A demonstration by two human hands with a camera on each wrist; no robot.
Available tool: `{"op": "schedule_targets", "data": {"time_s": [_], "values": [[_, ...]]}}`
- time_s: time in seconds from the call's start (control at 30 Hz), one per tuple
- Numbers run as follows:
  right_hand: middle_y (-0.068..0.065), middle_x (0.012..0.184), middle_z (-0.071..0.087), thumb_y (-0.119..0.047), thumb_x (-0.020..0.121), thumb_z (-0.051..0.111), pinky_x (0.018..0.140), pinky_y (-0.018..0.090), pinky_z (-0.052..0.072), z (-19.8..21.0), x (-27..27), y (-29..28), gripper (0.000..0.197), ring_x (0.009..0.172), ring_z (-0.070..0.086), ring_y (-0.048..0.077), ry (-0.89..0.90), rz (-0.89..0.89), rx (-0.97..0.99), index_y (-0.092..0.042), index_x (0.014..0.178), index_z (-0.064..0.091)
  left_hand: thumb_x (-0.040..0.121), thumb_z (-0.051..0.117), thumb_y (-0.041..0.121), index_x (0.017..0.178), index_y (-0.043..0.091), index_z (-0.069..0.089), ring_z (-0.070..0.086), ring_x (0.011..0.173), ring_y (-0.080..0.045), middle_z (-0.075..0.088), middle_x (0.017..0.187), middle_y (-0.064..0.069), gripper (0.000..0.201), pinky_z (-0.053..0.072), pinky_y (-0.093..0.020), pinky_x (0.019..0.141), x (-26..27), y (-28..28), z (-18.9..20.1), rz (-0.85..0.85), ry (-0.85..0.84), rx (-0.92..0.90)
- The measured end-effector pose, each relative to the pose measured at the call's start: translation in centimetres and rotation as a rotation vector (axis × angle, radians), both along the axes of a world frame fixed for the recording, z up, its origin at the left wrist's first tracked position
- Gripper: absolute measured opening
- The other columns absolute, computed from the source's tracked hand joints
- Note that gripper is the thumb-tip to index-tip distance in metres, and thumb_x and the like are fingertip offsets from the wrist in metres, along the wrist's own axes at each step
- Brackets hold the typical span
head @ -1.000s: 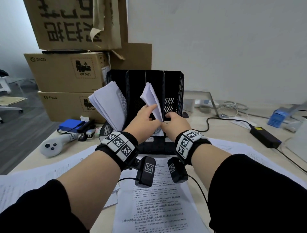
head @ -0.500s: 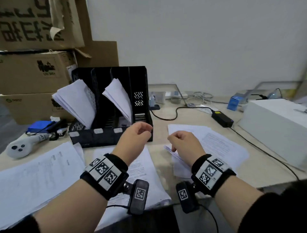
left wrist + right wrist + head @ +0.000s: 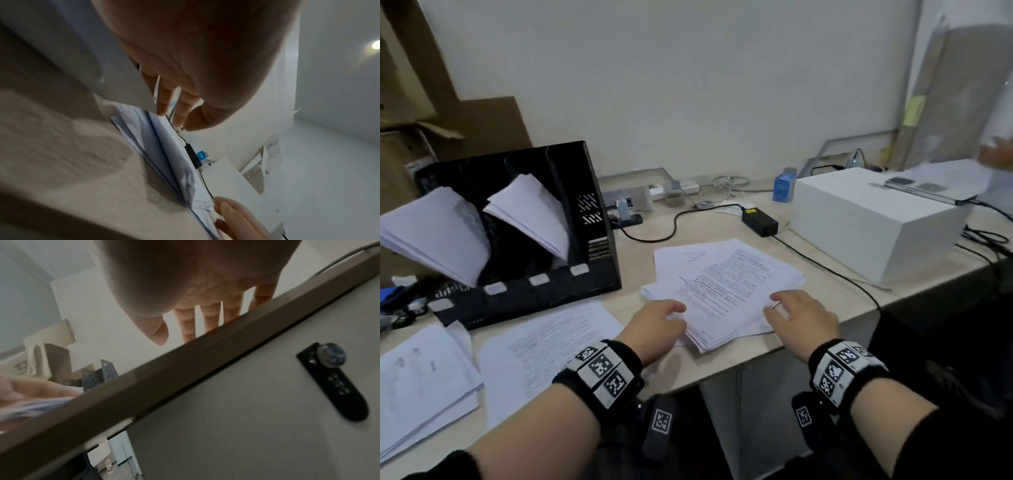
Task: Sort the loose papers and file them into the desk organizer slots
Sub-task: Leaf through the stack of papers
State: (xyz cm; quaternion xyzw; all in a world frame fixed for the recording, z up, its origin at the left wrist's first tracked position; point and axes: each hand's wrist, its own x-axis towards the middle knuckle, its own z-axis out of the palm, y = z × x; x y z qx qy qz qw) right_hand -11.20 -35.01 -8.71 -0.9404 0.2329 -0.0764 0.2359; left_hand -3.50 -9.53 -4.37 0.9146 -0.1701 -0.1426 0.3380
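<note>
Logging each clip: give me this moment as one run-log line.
phase: reaching | left hand: open, at paper stack | right hand: open, on stack | organizer: two slots hold papers

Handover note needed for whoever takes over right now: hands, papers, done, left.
Left hand: open, fingers on the near left edge of the fanned stack of printed white papers; nothing lifted.
Right hand: open, at that stack's near right edge.
The stack lies flat on the beige desk, right of the black mesh desk organizer.
Done: two white paper bundles lean in organizer slots.
Left: file this stack, then the printed sheets in front of the organizer and the white pile at far left.
</note>
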Motion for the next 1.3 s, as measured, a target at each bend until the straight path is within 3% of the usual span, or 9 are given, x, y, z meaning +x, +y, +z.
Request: {"op": "schedule_targets", "data": {"time_s": [0.17, 0.3, 0.37, 0.53, 0.63, 0.83, 1.0, 1.17, 1.3], "values": [[-0.015, 0.147, 0.047, -0.054, 0.096, 0.044, 0.109, 0.044, 0.027, -1.1, 0.3, -0.3, 0.042, 0.134, 0.043, 0.016, -0.037, -0.017, -0.059, -0.041, 0.135, 0.054, 0.085, 0.046, -0.002, 0.15, 0.033, 0.044, 0.027, 0.152, -0.027, 0.026, 0.166, -0.002, 0.074, 0.023, -0.041, 0.125, 1.0, -0.4, -0.2, -0.039, -0.096, 0.146], [-0.014, 0.129, 0.055, -0.045, 0.095, 0.052, 0.103, 0.04, 0.026, -2.9, 0.1, -0.1, 0.023, 0.121, 0.05, 0.015, -0.227, -0.019, 0.006, -0.036, 0.113, 0.063, 0.092, 0.056, 0.006, 0.147, 0.032, 0.051, 0.027, 0.153, -0.021, 0.026, 0.167, 0.0, 0.062, 0.017, -0.025, 0.121, 1.0, -2.4, -0.1, -0.13, -0.157, 0.267], [-0.011, 0.109, 0.059, -0.039, 0.095, 0.056, 0.092, 0.035, 0.029, -3.2, -0.2, 0.0, 0.014, 0.105, 0.053, 0.017, -0.36, -0.034, 0.055, -0.029, 0.094, 0.066, 0.094, 0.058, 0.012, 0.134, 0.023, 0.066, 0.046, 0.141, -0.018, 0.051, 0.153, 0.0, 0.042, 0.027, -0.016, 0.109, 0.8, -3.3, -0.1, -0.159, -0.195, 0.241], [-0.001, 0.065, 0.058, -0.044, 0.1, 0.045, 0.065, 0.035, 0.041, -2.7, -2.3, -0.1, 0.051, 0.07, 0.056, 0.024, -0.443, -0.024, 0.245, -0.013, 0.061, 0.054, 0.1, 0.052, 0.024, 0.086, 0.02, 0.073, 0.064, 0.095, -0.021, 0.073, 0.093, 0.004, 0.025, 0.047, -0.031, 0.079, -0.9, -5.3, 0.7, -0.136, -0.316, 0.178], [0.002, 0.061, 0.072, -0.059, 0.099, 0.043, 0.065, 0.032, 0.052, -1.4, -2.8, -0.1, 0.063, 0.063, 0.067, 0.021, -0.377, -0.146, 0.588, -0.014, 0.067, 0.072, 0.101, 0.053, 0.03, 0.093, 0.021, 0.073, 0.063, 0.095, -0.021, 0.074, 0.093, 0.003, 0.023, 0.049, -0.032, 0.079, -2.7, -6.2, 1.5, -0.147, -0.385, 0.153], [0.013, 0.069, 0.07, -0.061, 0.097, 0.051, 0.043, 0.02, 0.036, -0.2, -3.5, -0.5, 0.053, 0.045, 0.055, 0.021, -0.284, -0.3, 1.242, -0.011, 0.102, 0.067, 0.101, 0.056, 0.035, 0.124, 0.033, 0.073, 0.056, 0.13, -0.007, 0.067, 0.135, 0.016, 0.029, 0.04, -0.022, 0.108, -5.9, -6.9, 1.9, -0.232, -0.39, 0.127], [0.013, 0.107, 0.076, -0.012, 0.098, 0.061, 0.074, 0.045, 0.06, -1.2, -3.4, -1.3, 0.026, 0.094, 0.073, 0.035, -0.378, -0.291, 1.381, -0.01, 0.123, 0.066, 0.09, 0.057, 0.033, 0.127, 0.034, 0.07, 0.056, 0.124, 0.0, 0.065, 0.134, 0.02, 0.04, 0.036, -0.012, 0.102, -7.6, -5.5, 1.9, -0.266, -0.181, 0.127], [0.012, 0.114, 0.075, -0.009, 0.1, 0.06, 0.082, 0.05, 0.059, -0.9, -4.1, -1.2, 0.021, 0.105, 0.071, 0.037, -0.483, -0.179, 1.327, -0.014, 0.118, 0.068, 0.091, 0.061, 0.02, 0.099, 0.035, 0.077, 0.057, 0.062, 0.008, 0.067, 0.072, 0.024, 0.024, 0.042, -0.015, 0.065, -6.6, -2.9, 4.0, 0.049, -0.198, -0.226], [0.013, 0.11, 0.077, -0.004, 0.097, 0.061, 0.096, 0.052, 0.054, -0.3, -4.0, -0.3, 0.02, 0.103, 0.071, 0.036, -0.517, -0.074, 1.274, -0.007, 0.114, 0.07, 0.094, 0.063, 0.022, 0.126, 0.033, 0.067, 0.053, 0.123, -0.003, 0.06, 0.133, 0.019, 0.034, 0.039, -0.023, 0.099, -5.5, -0.9, 4.8, 0.119, -0.226, -0.268]]}}
